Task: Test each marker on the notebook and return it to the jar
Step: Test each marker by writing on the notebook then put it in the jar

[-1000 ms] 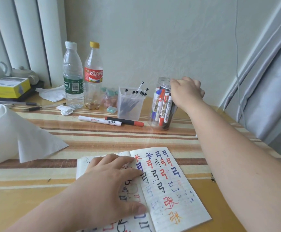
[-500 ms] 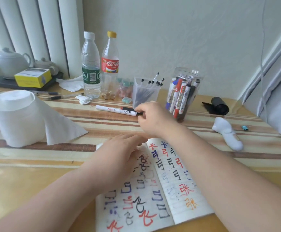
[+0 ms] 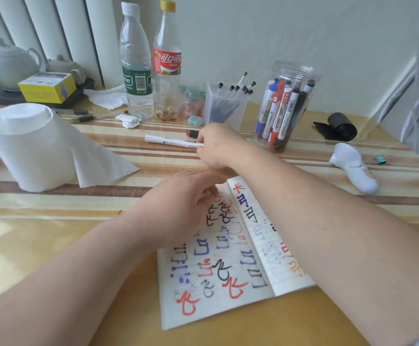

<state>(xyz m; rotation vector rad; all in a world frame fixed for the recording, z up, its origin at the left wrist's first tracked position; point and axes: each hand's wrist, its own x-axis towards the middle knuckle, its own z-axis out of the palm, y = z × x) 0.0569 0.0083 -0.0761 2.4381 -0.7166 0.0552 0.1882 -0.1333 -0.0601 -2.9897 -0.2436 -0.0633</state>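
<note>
Right hand (image 3: 218, 148) was at the jar mouth 1 s ago and has since dropped to the table. It now pinches the near end of the slim white plastic marker (image 3: 171, 141). Camera has tipped too.

Near:
- Open lined paper notebook (image 3: 228, 295) lies flat on the glossy yellow-and-brown striped table (image 3: 53, 245). Pages are covered in red, blue, black and orange test strokes.
- Its right page is mostly hidden under the right forearm. Frame edge cuts both forearms.
- Left hand (image 3: 176, 211) rests on the upper left page, fingers loosely bent, holding nothing. Fingertips are blurred.

Mid:
- Right fingertips sit behind the knuckles, so exact placement is unclear, but the marker's end runs into the curled fingers.
- Marker is a thin cylinder with small dark print, roughly level, pointing left. Can't tell if it touches the table.
- Just behind it is a second marker (image 3: 192, 133). Only a red-and-black stub shows; the rest is behind the hand.
- Soft white paper-towel roll (image 3: 28, 146) stands at left with a loose sheet trailing.

Far:
- Clear round plastic jar (image 3: 295, 71) stands upright, lid off, right of the hand and apart from it. It's packed with markers standing on end.
- Frosted square plastic pen cup (image 3: 224, 108) is to the jar's left.
- Two clear plastic bottles (image 3: 136, 71) stand against the wall.
</note>
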